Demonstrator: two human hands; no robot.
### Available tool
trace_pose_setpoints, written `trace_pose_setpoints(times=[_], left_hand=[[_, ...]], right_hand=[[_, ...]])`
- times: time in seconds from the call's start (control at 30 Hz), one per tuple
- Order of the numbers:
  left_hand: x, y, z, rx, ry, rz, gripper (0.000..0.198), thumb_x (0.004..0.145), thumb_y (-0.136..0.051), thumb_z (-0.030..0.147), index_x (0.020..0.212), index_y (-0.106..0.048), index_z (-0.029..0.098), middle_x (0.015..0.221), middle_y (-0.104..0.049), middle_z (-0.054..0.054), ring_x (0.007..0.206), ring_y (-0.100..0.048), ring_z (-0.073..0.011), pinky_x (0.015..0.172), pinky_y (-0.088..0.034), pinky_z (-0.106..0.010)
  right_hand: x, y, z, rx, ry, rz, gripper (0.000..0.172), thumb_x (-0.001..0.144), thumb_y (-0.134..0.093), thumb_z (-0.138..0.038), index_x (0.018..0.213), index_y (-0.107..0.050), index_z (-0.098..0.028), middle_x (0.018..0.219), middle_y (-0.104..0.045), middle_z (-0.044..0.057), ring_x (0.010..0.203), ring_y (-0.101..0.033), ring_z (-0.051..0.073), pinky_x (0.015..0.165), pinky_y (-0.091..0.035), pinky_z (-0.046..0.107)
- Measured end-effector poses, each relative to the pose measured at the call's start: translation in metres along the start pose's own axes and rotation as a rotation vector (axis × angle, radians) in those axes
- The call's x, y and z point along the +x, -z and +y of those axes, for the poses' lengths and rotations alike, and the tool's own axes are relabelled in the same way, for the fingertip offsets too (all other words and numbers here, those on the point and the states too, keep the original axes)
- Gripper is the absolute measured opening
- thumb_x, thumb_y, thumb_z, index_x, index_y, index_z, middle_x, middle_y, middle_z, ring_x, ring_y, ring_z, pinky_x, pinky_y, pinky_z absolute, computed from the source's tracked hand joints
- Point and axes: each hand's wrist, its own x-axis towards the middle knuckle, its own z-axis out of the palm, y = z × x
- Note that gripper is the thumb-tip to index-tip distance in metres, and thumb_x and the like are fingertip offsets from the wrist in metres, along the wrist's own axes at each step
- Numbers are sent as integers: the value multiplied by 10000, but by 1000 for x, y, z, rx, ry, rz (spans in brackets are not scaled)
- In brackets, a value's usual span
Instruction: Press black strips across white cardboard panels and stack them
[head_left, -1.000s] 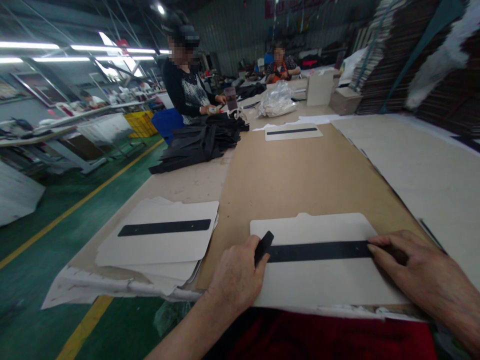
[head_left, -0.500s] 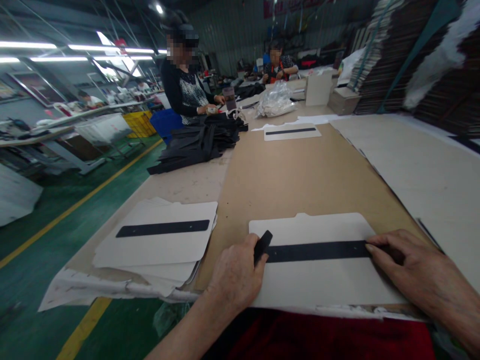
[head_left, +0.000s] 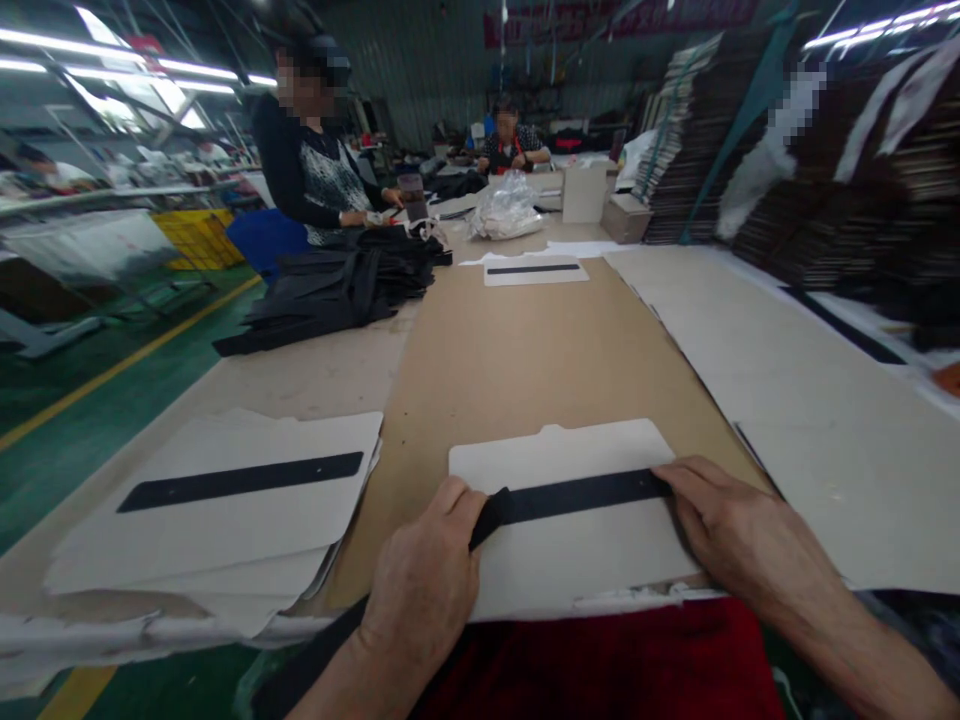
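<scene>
A white panel (head_left: 570, 566) with rounded corners and a small tab on its far edge lies at the near edge of the table. Across it runs a black strip (head_left: 577, 496). My left hand (head_left: 429, 565) is closed on the strip's left end, which is bent up off the panel. At the strip's right end, the thumb and fingers of my right hand (head_left: 712, 505) are pinched together, with the strip's tip hidden under them. To the left, similar white panels (head_left: 225, 550) lie in a loose stack, the top one bearing a flat black strip (head_left: 240, 482).
Another panel with a strip (head_left: 536, 272) lies farther up the brown table surface (head_left: 517, 350). Black strips (head_left: 322, 290) are heaped at the left edge, near a standing co-worker (head_left: 315, 150). A long pale sheet (head_left: 787, 420) covers the right side. Tall stacks (head_left: 675, 140) stand behind.
The view has turned to the right, so everything sits farther left. The strip's left end, upright before, now leans lower in my left hand. My right hand stays at the other end.
</scene>
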Motion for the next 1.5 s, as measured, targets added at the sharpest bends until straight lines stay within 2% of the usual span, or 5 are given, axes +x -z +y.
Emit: trace_pose_setpoints(times=[0.37,0.63,1.1,1.33,1.5], left_hand=[[-5,1,-1,159,-25,-66,438,848,-471,54,1196,-610,281,1162,-642,-32,929,-694,-237,764,-563,-361],[-14,0,-1,205,-138,-91,791,823,-380,-42,1507,-330,352,1281,-611,-51,933,-685,-196,795,-578,-324],[-8,-7,1,280,-145,-151,738,825,-349,-22,1488,-377,299,1385,-503,-116,919,-686,-204,769,-590,-342],[-18,1,0,216,-169,-106,612,897,-531,247,1491,-382,258,1452,-476,-152,997,-699,-277,856,-584,-422],[-16,5,-13,358,-211,-117,796,833,-494,54,1550,-225,270,1290,-626,-159,847,-738,-293,703,-617,-388]], right_hand=[[2,21,-13,-219,46,-133,209,864,-503,-80,926,-645,-220,834,-660,21,738,-656,159,582,-445,253],[0,19,-14,-281,129,-131,568,814,-499,-35,1335,-539,-256,962,-675,43,740,-662,159,554,-490,244],[-7,7,-15,-178,39,-226,572,844,-458,-55,1369,-535,-271,1128,-606,92,783,-639,185,622,-563,299],[-12,13,-13,-66,153,-69,357,904,-530,-281,1240,-649,-250,1278,-615,115,1090,-608,292,880,-560,469],[-38,-24,4,-158,410,119,630,753,-530,-116,1370,-555,-241,1368,-605,74,1140,-632,259,831,-593,361]])
